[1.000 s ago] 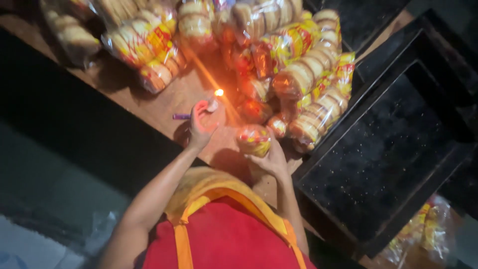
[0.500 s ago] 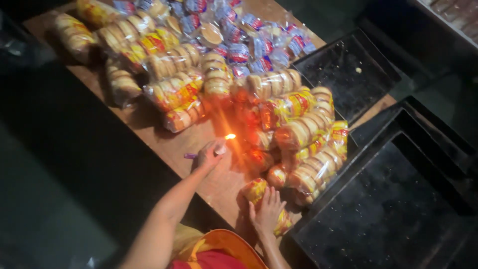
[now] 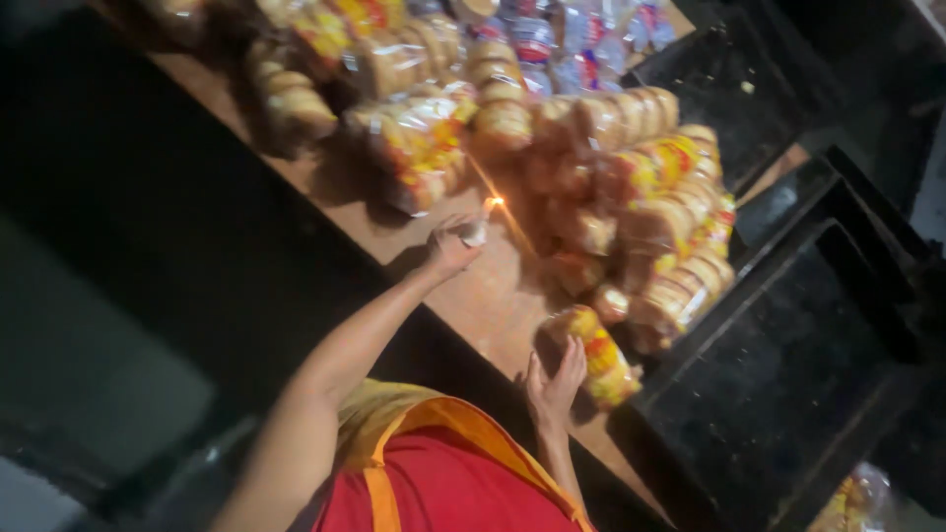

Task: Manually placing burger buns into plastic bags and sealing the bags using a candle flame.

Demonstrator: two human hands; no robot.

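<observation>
The left hand [image 3: 448, 248] is closed around a small lit candle [image 3: 480, 229], its flame [image 3: 496, 202] burning just above the fingers over the wooden table [image 3: 493, 296]. The right hand [image 3: 554, 384] lies half open, fingers spread against the near end of a packet of buns [image 3: 594, 353] in clear wrap with yellow and red print; it touches the packet rather than gripping it, though the picture is blurred and I cannot tell whether the thumb is hooked under the wrap. This packet sits near the table's front edge, just beside the big heap of packets [image 3: 631, 197] and next to a black tray [image 3: 788, 374] on the right. As I judge it, the work in hand is sealing a packet at the flame, and doing it well calls for a firm pinch on the packet's open end, the plastic brought only to the flame's tip, and a short pass so the film fuses without scorching. The candle is best held upright and well apart from the heap, since loose wrap near a flame could catch, and dripping wax would spoil the table.
</observation>
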